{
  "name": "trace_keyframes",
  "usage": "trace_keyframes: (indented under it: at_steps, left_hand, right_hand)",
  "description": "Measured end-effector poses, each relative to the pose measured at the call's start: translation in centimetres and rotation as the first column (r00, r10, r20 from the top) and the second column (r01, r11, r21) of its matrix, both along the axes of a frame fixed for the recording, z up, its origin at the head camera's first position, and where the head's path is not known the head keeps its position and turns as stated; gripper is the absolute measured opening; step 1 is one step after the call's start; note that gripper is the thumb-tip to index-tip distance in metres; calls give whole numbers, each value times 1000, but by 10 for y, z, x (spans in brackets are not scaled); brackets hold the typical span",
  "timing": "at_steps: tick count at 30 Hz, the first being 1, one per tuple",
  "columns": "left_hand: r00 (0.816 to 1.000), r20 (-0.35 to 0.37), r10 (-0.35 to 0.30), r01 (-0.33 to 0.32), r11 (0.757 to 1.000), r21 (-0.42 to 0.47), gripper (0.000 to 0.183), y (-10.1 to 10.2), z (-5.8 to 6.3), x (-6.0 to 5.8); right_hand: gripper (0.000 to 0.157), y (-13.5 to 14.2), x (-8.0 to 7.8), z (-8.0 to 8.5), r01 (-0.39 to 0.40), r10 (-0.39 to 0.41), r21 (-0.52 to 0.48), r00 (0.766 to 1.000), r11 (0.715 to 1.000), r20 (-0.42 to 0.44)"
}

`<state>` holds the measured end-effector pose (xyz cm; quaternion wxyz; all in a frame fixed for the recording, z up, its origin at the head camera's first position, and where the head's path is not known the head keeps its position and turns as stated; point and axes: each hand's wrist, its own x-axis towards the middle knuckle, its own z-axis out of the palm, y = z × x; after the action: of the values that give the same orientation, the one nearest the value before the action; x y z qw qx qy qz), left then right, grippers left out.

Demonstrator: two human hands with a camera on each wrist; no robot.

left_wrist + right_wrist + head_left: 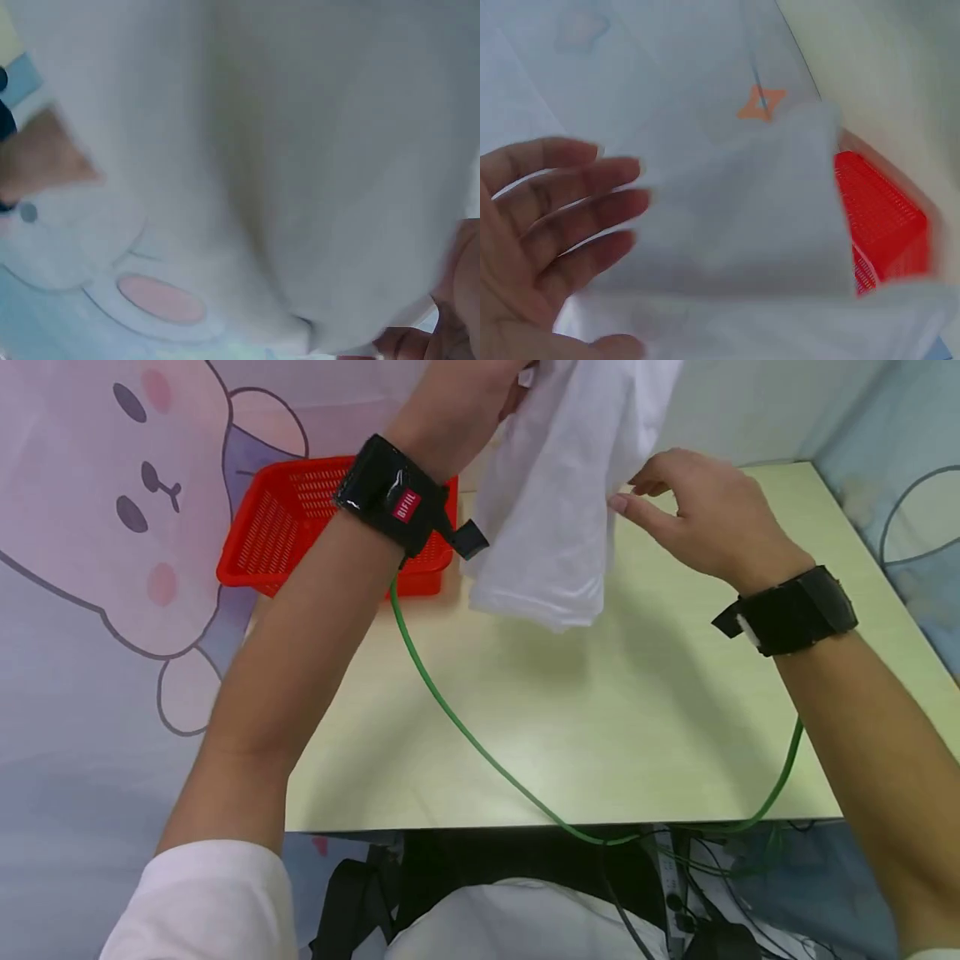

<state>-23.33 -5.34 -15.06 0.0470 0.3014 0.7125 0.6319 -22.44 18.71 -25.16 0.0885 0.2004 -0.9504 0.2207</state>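
Observation:
A white cloth with soft folds hangs above the table, its lower hem over the tabletop and its upper part cut off by the head view's top edge. My left hand grips it high up on the left side; in the left wrist view the curled fingers show beside the blurred fabric. At the cloth's right edge is my right hand, thumb and fingers close to the fabric. The right wrist view shows its fingers spread and gently bent, the thumb apart from them, nothing pinched between.
A red perforated plastic basket stands at the back left of the pale table, partly behind my left forearm. A green cable loops from the left wrist band across the table's front edge. Walls and printed curtain border the table.

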Motion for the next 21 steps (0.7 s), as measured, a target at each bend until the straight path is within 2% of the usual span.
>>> trace_keyframes:
  at_steps: [1, 2, 5, 8, 11, 15, 18, 21]
  left_hand:
    - [1000, 19, -25, 25, 1000, -12, 30, 5, -3, 1]
    - [999, 3, -52, 52, 997, -54, 24, 9, -5, 3]
    - [993, -84, -87, 65, 969, -236, 15, 22, -14, 6]
    - [985, -139, -103, 52, 942, -331, 14, 32, -23, 7]
    - [992, -91, -91, 55, 938, -341, 14, 41, -33, 6]
    - [996, -31, -84, 68, 937, -344, 20, 49, -51, 3]
    - [997, 52, -62, 75, 954, -291, 27, 49, -63, 1]
    - [992, 120, -39, 67, 969, -238, 32, 44, -70, 1]
  right_hand:
    - [44, 0, 2, 1, 9, -10, -58, 1000, 998, -24]
    - [40, -1, 3, 3, 10, -16, -120, 999, 993, -51]
    - [33, -2, 6, 8, -24, -10, -249, 991, 968, -136]
    - [34, -2, 9, 11, -62, 12, -263, 982, 963, -189]
    - [36, 0, 12, 12, -72, 28, -230, 981, 971, -191]
    - [40, 1, 15, 12, -79, 58, -138, 987, 987, -151]
    - [38, 0, 15, 12, -95, 89, -50, 989, 994, -117]
    - [31, -1, 16, 10, -104, 101, -15, 988, 994, -113]
